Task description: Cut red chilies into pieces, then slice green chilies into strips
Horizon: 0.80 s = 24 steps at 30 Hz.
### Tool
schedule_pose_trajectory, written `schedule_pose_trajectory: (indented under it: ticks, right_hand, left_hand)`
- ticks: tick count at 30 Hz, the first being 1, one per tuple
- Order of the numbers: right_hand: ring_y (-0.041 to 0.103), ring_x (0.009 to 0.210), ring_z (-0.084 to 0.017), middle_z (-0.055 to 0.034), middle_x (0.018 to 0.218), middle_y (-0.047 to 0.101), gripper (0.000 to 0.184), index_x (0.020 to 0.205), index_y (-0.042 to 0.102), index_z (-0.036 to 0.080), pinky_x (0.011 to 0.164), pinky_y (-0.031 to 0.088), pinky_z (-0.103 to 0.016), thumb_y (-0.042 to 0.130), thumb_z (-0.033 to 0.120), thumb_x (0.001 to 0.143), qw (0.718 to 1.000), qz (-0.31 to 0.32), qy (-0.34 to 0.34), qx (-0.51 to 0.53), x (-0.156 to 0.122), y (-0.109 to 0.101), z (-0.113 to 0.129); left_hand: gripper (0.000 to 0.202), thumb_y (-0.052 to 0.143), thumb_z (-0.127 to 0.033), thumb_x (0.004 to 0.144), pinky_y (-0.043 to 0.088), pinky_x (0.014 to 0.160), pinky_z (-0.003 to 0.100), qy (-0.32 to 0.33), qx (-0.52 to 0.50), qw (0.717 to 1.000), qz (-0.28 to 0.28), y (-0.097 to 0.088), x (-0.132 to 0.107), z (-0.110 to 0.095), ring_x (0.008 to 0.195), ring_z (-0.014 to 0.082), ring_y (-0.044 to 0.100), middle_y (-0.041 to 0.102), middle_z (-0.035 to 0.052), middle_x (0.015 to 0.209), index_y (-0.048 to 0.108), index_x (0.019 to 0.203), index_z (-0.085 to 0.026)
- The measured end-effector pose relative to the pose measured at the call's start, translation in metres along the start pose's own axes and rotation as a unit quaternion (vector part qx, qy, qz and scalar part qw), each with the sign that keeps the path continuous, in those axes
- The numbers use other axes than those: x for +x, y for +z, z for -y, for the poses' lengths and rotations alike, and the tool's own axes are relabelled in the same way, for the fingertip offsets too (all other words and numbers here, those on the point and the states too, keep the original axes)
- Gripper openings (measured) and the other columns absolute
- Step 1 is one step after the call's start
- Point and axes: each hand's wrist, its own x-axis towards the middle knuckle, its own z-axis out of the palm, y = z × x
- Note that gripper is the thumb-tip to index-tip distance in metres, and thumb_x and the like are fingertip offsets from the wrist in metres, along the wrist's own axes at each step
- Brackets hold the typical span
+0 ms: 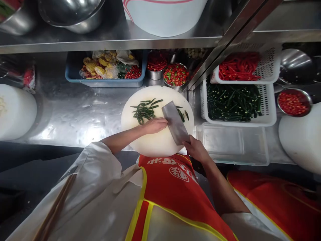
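Observation:
A round white chopping board (pixel 140 139) lies before me on the steel counter. My right hand (pixel 197 149) grips the handle of a cleaver (pixel 175 124), whose broad blade slants across the board. My left hand (pixel 155 126) is closed, its fingertips curled against the left side of the blade. Whatever those fingers press on is hidden. Just beyond my left hand sits a loose pile of dark green pepper strips (pixel 145 111). More green pepper pieces (pixel 182 114) lie to the right of the blade, partly covered by it.
Right of the board stand a white basket of green peppers (pixel 233 102), a basket of red peppers (pixel 239 67) and a clear plastic tray (pixel 235 144). Behind it are a blue bin (pixel 105 82) and a bowl of chopped peppers (pixel 176 74). A steel shelf (pixel 110 44) overhangs; a co-worker's red apron (pixel 276 197) is close right.

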Motion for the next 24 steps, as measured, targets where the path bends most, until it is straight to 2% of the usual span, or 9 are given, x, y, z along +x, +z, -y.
schedule_pose_trajectory:
  ticks: [2, 6, 10, 12, 15, 16, 19, 21, 24]
  right_hand:
    - [0.059, 0.06, -0.019, -0.0005, 0.062, 0.061, 0.018, 0.093, 0.05, 0.022, 0.058, 0.034, -0.027, 0.043, 0.039, 0.092, 0.999, -0.02, 0.02, 0.018, -0.011, -0.005, -0.007]
    - [0.061, 0.062, -0.021, -0.0026, 0.064, 0.063, 0.021, 0.089, 0.05, 0.023, 0.058, 0.035, -0.028, 0.042, 0.042, 0.092, 1.0, -0.008, 0.013, 0.0, -0.039, -0.007, -0.015]
    - [0.065, 0.076, -0.022, -0.0062, 0.079, 0.068, 0.02, 0.09, 0.053, 0.023, 0.062, 0.036, -0.027, 0.043, 0.039, 0.091, 0.998, 0.034, -0.043, -0.042, -0.054, 0.001, -0.023]
    - [0.065, 0.077, -0.022, -0.0064, 0.08, 0.069, 0.022, 0.092, 0.054, 0.022, 0.063, 0.036, -0.028, 0.042, 0.041, 0.092, 0.998, 0.037, -0.039, -0.037, -0.054, 0.007, -0.027]
    - [0.065, 0.075, -0.022, -0.0064, 0.079, 0.069, 0.028, 0.096, 0.054, 0.021, 0.063, 0.037, -0.028, 0.04, 0.045, 0.092, 1.0, 0.009, 0.002, -0.002, -0.05, 0.014, -0.029]
    - [0.065, 0.076, -0.022, -0.0068, 0.081, 0.069, 0.029, 0.098, 0.054, 0.02, 0.063, 0.038, -0.028, 0.04, 0.045, 0.092, 1.0, -0.004, 0.01, 0.01, -0.049, 0.015, -0.029]
    - [0.065, 0.08, -0.023, -0.0081, 0.084, 0.07, 0.028, 0.101, 0.054, 0.019, 0.065, 0.038, -0.027, 0.041, 0.042, 0.092, 0.999, -0.028, 0.012, 0.022, -0.044, 0.016, -0.024]
    - [0.065, 0.077, -0.023, -0.0081, 0.08, 0.069, 0.026, 0.1, 0.053, 0.019, 0.063, 0.036, -0.027, 0.041, 0.04, 0.093, 0.999, -0.031, 0.011, 0.001, -0.042, 0.013, -0.018]
    - [0.064, 0.071, -0.022, -0.0088, 0.077, 0.069, 0.022, 0.099, 0.053, 0.019, 0.059, 0.031, -0.027, 0.04, 0.037, 0.094, 0.998, -0.025, 0.011, -0.052, -0.044, 0.008, -0.008]
  left_hand:
    - [0.027, 0.039, -0.021, 0.099, 0.048, 0.088, 0.03, -0.036, -0.001, 0.999, -0.035, -0.01, 0.007, 0.004, 0.1, 0.0175, 0.059, 0.064, 0.0085, 0.103, 0.065, 0.097, -0.018]
    - [0.022, 0.045, -0.017, 0.094, 0.047, 0.093, 0.038, -0.241, 0.072, 0.961, -0.117, -0.039, 0.031, 0.034, 0.101, 0.0231, 0.058, 0.061, 0.0112, 0.103, 0.066, 0.098, -0.016]
    - [0.015, 0.057, -0.012, 0.082, 0.048, 0.088, 0.039, -0.348, 0.088, 0.933, -0.018, -0.061, 0.055, 0.064, 0.096, 0.0259, 0.06, 0.062, 0.0114, 0.1, 0.069, 0.09, -0.016]
    - [0.018, 0.055, -0.013, 0.084, 0.048, 0.089, 0.038, -0.329, 0.074, 0.94, -0.056, -0.065, 0.059, 0.063, 0.099, 0.0248, 0.059, 0.061, 0.0105, 0.103, 0.069, 0.095, -0.017]
    - [0.025, 0.047, -0.02, 0.094, 0.047, 0.093, 0.034, -0.184, 0.06, 0.969, -0.151, -0.059, 0.052, 0.039, 0.108, 0.0216, 0.056, 0.059, 0.0094, 0.114, 0.065, 0.112, -0.019]
    - [0.026, 0.046, -0.022, 0.096, 0.047, 0.092, 0.032, -0.124, 0.057, 0.98, -0.146, -0.053, 0.046, 0.028, 0.108, 0.0205, 0.056, 0.059, 0.0089, 0.116, 0.064, 0.115, -0.02]
    - [0.026, 0.044, -0.023, 0.098, 0.049, 0.083, 0.029, 0.005, 0.059, 0.997, -0.046, -0.025, 0.025, -0.002, 0.101, 0.0186, 0.057, 0.062, 0.007, 0.111, 0.066, 0.112, -0.023]
    - [0.028, 0.042, -0.019, 0.098, 0.05, 0.082, 0.029, 0.032, 0.062, 0.998, -0.009, -0.006, 0.013, -0.013, 0.1, 0.0188, 0.058, 0.064, 0.0072, 0.107, 0.067, 0.11, -0.023]
    - [0.029, 0.04, -0.019, 0.098, 0.051, 0.087, 0.032, 0.034, 0.039, 0.998, -0.023, 0.014, 0.005, -0.014, 0.103, 0.0194, 0.058, 0.065, 0.0096, 0.106, 0.067, 0.109, -0.02]
